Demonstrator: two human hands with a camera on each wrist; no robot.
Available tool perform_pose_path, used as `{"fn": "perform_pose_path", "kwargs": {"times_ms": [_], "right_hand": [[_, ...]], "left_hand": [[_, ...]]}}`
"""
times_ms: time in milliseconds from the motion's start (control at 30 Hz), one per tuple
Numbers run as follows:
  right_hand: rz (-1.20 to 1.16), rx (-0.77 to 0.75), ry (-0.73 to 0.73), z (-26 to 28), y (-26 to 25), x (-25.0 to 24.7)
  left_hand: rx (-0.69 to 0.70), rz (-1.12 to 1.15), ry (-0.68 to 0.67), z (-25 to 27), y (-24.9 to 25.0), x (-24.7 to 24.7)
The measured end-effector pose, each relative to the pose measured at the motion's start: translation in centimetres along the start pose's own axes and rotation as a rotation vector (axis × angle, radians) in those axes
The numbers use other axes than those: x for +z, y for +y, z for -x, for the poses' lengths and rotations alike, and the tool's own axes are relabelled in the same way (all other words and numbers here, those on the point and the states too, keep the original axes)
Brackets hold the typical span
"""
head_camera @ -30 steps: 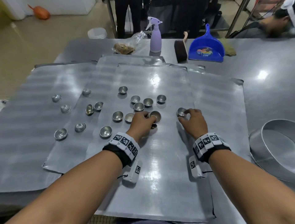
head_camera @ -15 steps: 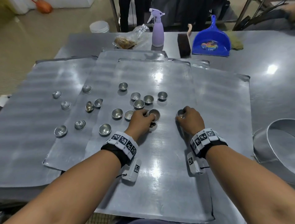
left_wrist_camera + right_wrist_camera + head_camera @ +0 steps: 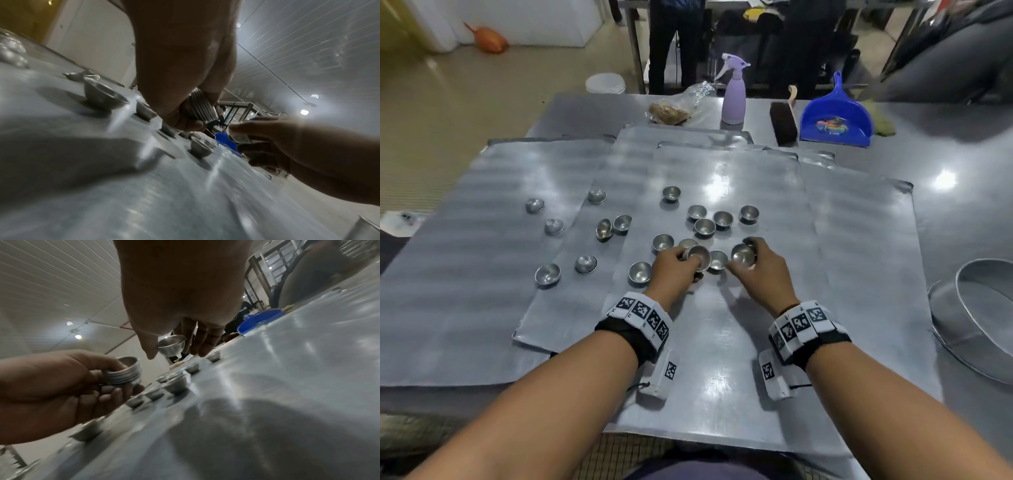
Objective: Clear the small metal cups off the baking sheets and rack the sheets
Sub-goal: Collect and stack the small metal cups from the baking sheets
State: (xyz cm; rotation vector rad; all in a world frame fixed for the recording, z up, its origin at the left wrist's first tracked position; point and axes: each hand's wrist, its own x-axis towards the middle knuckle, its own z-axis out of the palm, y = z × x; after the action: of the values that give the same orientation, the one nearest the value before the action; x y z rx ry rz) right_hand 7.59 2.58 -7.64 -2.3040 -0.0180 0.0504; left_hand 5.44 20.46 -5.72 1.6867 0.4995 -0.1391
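Several small metal cups (image 3: 704, 227) lie scattered over overlapping flat baking sheets (image 3: 722, 359) on the steel table. My left hand (image 3: 674, 270) grips a nested stack of cups (image 3: 698, 257), whose ribbed rims show in the left wrist view (image 3: 202, 108) and in the right wrist view (image 3: 125, 375). My right hand (image 3: 760, 270) pinches a single cup (image 3: 743, 255) lifted off the sheet, seen between thumb and fingers in the right wrist view (image 3: 172, 346). One loose cup (image 3: 717, 259) sits on the sheet between both hands.
A large round metal pan (image 3: 976, 318) sits at the right edge. Along the far side stand a lilac spray bottle (image 3: 733, 92), a brush (image 3: 784, 121), a blue dustpan (image 3: 837, 120) and a plastic bag (image 3: 678, 108). People stand beyond the table.
My right hand has lifted its cup off the sheet and carried it left toward the stack in my left hand. The left hand has raised its stack slightly.
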Motion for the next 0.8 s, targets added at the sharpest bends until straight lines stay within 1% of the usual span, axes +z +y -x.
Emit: {"fn": "perform_pose_path", "kwargs": {"times_ms": [100, 167, 233, 300, 400, 500, 600, 733, 800], "right_hand": [[-0.062, -0.087, 0.008, 1.6, -2.6, 1.3], [-0.088, -0.126, -0.011, 2.4, -4.1, 2.0], [-0.105, -0.164, -0.035, 2.8, -5.1, 2.6], [-0.104, -0.192, -0.05, 2.9, -5.8, 3.2], [-0.067, -0.216, -0.046, 2.6, -6.2, 4.0], [-0.051, -0.218, -0.076, 2.1, -6.3, 4.5], [-0.048, -0.211, -0.126, 1.6, -5.4, 4.7], [0.099, -0.143, -0.078, 0.5, -3.1, 4.5], [0.164, -0.085, -0.063, -0.3, -1.9, 4.3]], "left_hand": [[-0.006, 0.064, 0.031, 0.3, -0.2, -1.2], [-0.022, 0.128, 0.058, 0.3, -0.2, -1.9], [-0.042, 0.214, 0.052, 0.2, 0.1, -2.5], [-0.051, 0.279, 0.025, 0.3, 0.3, -2.9], [-0.04, 0.326, -0.063, 0.4, 0.7, -3.3], [0.005, 0.271, -0.083, 0.5, 0.8, -3.9], [0.053, 0.149, -0.048, -0.1, 0.4, -4.5], [0.103, 0.066, 0.041, -1.2, -0.1, -4.9], [0.102, 0.061, 0.046, -1.6, -0.1, -4.8]]}}
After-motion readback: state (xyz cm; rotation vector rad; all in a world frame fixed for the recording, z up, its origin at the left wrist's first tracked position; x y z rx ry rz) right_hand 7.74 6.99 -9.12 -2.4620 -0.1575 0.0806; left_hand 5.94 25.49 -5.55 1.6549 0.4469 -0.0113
